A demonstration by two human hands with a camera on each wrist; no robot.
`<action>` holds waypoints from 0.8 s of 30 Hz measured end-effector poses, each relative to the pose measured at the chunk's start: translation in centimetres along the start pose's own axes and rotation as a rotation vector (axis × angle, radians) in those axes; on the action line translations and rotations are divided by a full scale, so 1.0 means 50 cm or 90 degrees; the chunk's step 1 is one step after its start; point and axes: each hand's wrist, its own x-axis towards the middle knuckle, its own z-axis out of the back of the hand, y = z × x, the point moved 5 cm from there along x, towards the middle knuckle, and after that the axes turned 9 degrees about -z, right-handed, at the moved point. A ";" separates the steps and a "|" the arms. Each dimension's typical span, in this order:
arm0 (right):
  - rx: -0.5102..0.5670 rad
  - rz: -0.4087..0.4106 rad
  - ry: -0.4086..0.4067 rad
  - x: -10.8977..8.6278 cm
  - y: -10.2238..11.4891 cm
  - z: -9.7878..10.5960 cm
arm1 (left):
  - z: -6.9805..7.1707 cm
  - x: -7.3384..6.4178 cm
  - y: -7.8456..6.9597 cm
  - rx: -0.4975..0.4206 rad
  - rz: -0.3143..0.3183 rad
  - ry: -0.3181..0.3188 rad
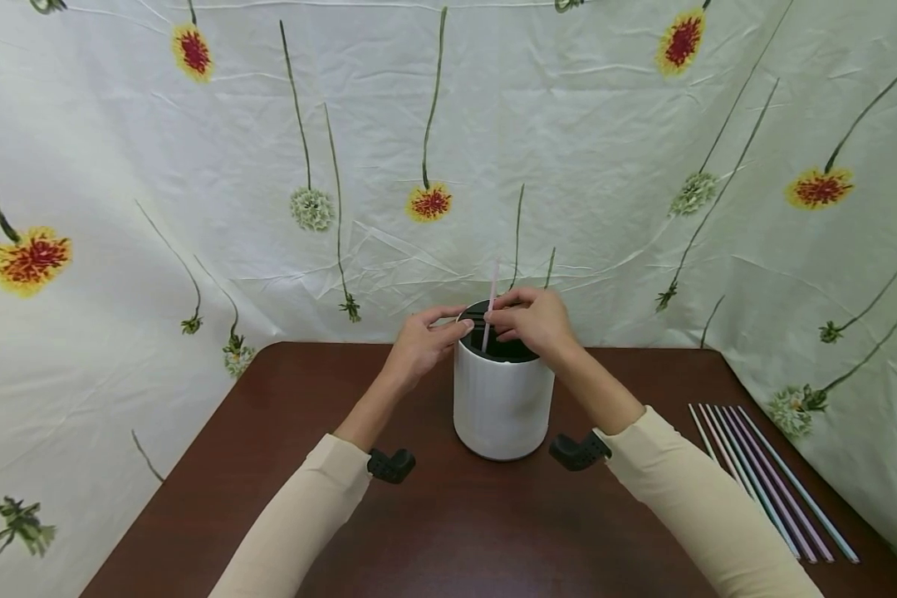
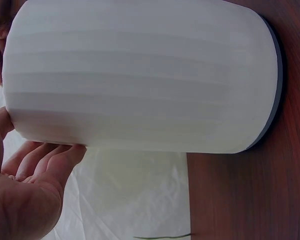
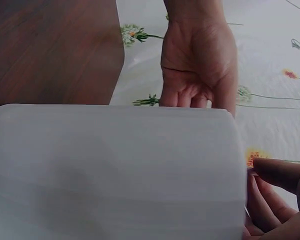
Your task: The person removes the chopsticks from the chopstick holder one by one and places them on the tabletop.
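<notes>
A white cylindrical holder [image 1: 502, 407] with a black slotted top stands upright on the table. My left hand [image 1: 428, 340] steadies it from the left: the thumb lies over the upper rim, while the fingers [image 2: 65, 162] press on the side wall. Between thumb and fingers, my right hand [image 1: 534, 320] pinches a thin pink straw [image 1: 491, 307] above the holder. The straw stands nearly upright, its lower end against the dark opening in the top. In the right wrist view, the holder's wall [image 3: 120, 170] covers most of the straw and part of the left hand.
Several pastel straws [image 1: 781, 490] lie side by side on the table's right side, beyond the right forearm. The dark brown table [image 1: 284, 465] reaches back to a white cloth [image 1: 389, 108] printed with flowers. Each wrist wears a black camera mount [image 1: 392, 467].
</notes>
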 end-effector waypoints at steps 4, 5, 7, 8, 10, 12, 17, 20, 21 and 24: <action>0.020 0.007 -0.002 -0.003 0.017 0.017 | -0.001 -0.001 0.000 0.002 0.005 0.000; 0.023 0.012 -0.003 -0.003 0.023 0.022 | -0.002 0.000 0.000 0.002 0.007 0.000; 0.039 0.021 -0.004 -0.005 0.037 0.034 | -0.002 -0.001 0.001 0.001 0.008 0.000; 0.045 0.025 -0.006 -0.006 0.044 0.040 | -0.002 -0.001 0.001 0.002 0.008 0.000; 0.055 0.033 -0.012 -0.008 0.059 0.054 | -0.001 -0.002 0.000 0.004 0.007 0.002; 0.074 0.040 -0.018 -0.010 0.074 0.068 | -0.001 -0.002 0.000 0.008 0.007 0.003; 0.135 0.061 -0.037 -0.014 0.107 0.108 | -0.001 -0.007 -0.007 0.005 0.012 0.009; 0.166 0.066 -0.049 -0.022 0.129 0.134 | -0.001 -0.006 -0.008 0.009 0.010 0.006; 0.170 0.067 -0.052 -0.026 0.136 0.144 | -0.001 -0.006 -0.009 0.013 0.008 0.006; 0.191 0.071 -0.060 -0.039 0.157 0.174 | -0.001 -0.002 -0.003 0.022 0.003 0.001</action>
